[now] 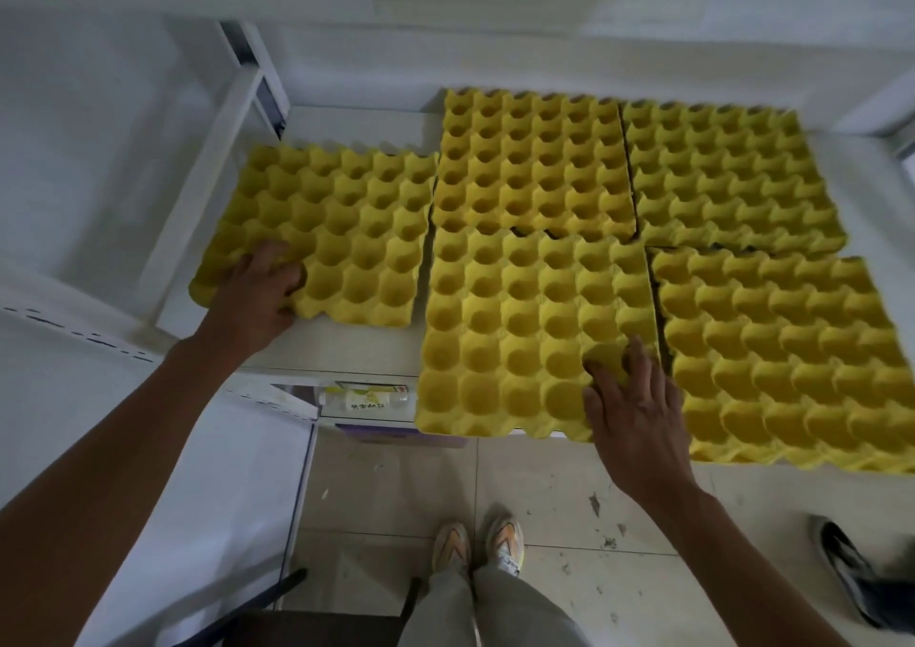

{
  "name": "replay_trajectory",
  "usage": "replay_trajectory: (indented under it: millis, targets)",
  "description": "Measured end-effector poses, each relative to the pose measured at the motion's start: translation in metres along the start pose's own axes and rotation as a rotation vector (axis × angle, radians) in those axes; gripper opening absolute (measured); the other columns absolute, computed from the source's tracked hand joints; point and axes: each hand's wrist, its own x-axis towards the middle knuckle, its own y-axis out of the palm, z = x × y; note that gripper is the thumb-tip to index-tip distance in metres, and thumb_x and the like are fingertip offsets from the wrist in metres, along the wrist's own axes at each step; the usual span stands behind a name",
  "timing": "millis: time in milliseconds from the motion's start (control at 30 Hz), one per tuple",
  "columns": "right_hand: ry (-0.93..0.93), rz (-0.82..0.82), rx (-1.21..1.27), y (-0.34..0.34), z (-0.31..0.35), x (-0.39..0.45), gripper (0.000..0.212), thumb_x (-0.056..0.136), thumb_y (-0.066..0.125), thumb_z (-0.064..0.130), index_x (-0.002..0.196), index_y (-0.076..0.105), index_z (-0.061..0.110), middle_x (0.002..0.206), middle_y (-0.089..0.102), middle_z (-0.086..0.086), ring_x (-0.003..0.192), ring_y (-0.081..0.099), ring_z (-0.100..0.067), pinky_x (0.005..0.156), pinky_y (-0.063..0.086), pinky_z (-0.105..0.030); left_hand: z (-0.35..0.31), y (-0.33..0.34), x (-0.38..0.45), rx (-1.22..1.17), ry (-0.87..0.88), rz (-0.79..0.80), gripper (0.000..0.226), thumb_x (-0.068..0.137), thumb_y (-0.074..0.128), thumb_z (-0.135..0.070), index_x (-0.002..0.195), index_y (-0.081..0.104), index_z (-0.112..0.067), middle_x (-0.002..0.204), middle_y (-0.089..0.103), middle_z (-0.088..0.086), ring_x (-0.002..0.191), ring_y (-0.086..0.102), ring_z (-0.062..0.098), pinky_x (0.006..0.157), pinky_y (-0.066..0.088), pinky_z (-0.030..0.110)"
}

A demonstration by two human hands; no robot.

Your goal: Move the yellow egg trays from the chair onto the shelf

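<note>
A white shelf was seen from above, and every place below is given relative to it. Five yellow egg trays were laid on its top surface: two at the back, a middle-back tray and a right-back tray, and three toward the front. The right-front tray was seen to jut past the shelf's front edge, as was the middle-front tray, whose near rim hung out over the tiled floor. The left tray was set at the shelf's left end, slightly skewed, with bare shelf left in front of it. The left hand was laid on that tray's near-left corner, the fingers curled over the cups; whether the edge was pinched could not be told. The right hand was spread flat on the near-right corner of the middle-front tray, fingers pressed into the cups. A dark chair was partly glimpsed at the foot of the shelf; no tray could be seen on it. It was judged that a downward press on the overhanging corner might tip that tray off the front edge, and that a sideways push might ride it up over its neighbours.
</note>
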Motion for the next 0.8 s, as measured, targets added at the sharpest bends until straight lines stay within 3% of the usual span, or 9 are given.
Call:
replay_trajectory:
  millis: [67, 267, 400, 467, 567, 700, 800]
  targets:
    - [0.006, -0.007, -0.003, 0.002, 0.001, -0.001, 0.048, 0.106, 0.030, 0.044, 0.135, 0.059, 0.021, 0.162, 0.027, -0.028, 0.139, 0.041, -0.045, 0.109, 0.038, -0.057, -0.002, 0.003, 0.002, -0.014, -0.020, -0.027, 0.041, 0.067, 0.089, -0.012, 0.100, 0.065, -0.009, 0.149, 0.038, 0.017, 0.120, 0.052, 0.051, 0.087, 0.051, 0.059]
    - [-0.004, -0.011, 0.019, -0.001, -0.001, -0.003, 0.050, 0.106, 0.028, 0.047, 0.134, 0.060, 0.021, 0.163, 0.028, -0.026, 0.139, 0.042, -0.044, 0.110, 0.037, -0.054, 0.000, 0.000, 0.005, -0.071, -0.020, 0.008, 0.041, 0.063, 0.093, -0.010, 0.095, 0.068, -0.007, 0.147, 0.041, 0.020, 0.121, 0.054, 0.047, 0.087, 0.053, 0.052]
    - [-0.006, -0.017, 0.023, -0.005, 0.000, -0.003, 0.043, 0.107, 0.035, 0.045, 0.132, 0.060, 0.019, 0.162, 0.030, -0.026, 0.138, 0.043, -0.043, 0.110, 0.038, -0.051, 0.006, -0.020, 0.005, 0.004, -0.034, 0.110, 0.058, 0.063, 0.095, -0.023, 0.113, 0.068, -0.017, 0.156, 0.036, 0.010, 0.134, 0.045, 0.041, 0.100, 0.046, 0.049]
    - [-0.004, -0.018, 0.041, -0.008, 0.000, -0.004, 0.040, 0.106, 0.042, 0.043, 0.131, 0.060, 0.018, 0.161, 0.033, -0.025, 0.138, 0.044, -0.042, 0.109, 0.039, -0.050, 0.002, -0.033, 0.002, 0.020, -0.068, 0.136, 0.073, 0.064, 0.095, -0.033, 0.130, 0.063, -0.025, 0.158, 0.037, 0.006, 0.142, 0.039, 0.036, 0.108, 0.041, 0.048]
    - [-0.001, 0.007, 0.059, -0.015, -0.004, -0.006, 0.043, 0.104, 0.043, 0.046, 0.134, 0.057, 0.019, 0.163, 0.031, -0.022, 0.145, 0.038, -0.041, 0.114, 0.035, -0.049, -0.018, -0.044, -0.015, -0.072, -0.107, 0.089, 0.089, 0.069, 0.093, -0.036, 0.146, 0.050, -0.025, 0.165, 0.029, 0.005, 0.147, 0.034, 0.033, 0.108, 0.042, 0.046]
    - [-0.054, 0.016, 0.111, -0.034, -0.026, -0.016, 0.054, 0.103, 0.038, 0.053, 0.146, 0.050, 0.022, 0.169, 0.022, -0.016, 0.157, 0.018, -0.036, 0.123, 0.025, -0.048, -0.066, -0.046, -0.042, -0.078, -0.154, 0.044, 0.096, 0.080, 0.084, -0.039, 0.157, 0.033, -0.015, 0.168, 0.021, 0.008, 0.147, 0.036, 0.033, 0.109, 0.042, 0.045]
    - [-0.075, -0.010, 0.124, -0.053, -0.065, -0.029, 0.054, 0.106, 0.037, 0.052, 0.151, 0.045, 0.025, 0.172, 0.016, -0.009, 0.160, 0.010, -0.028, 0.126, 0.022, -0.044, -0.120, -0.048, -0.066, -0.142, -0.234, -0.002, 0.091, 0.089, 0.074, -0.039, 0.159, 0.024, -0.009, 0.165, 0.026, 0.015, 0.146, 0.036, 0.035, 0.110, 0.042, 0.045]
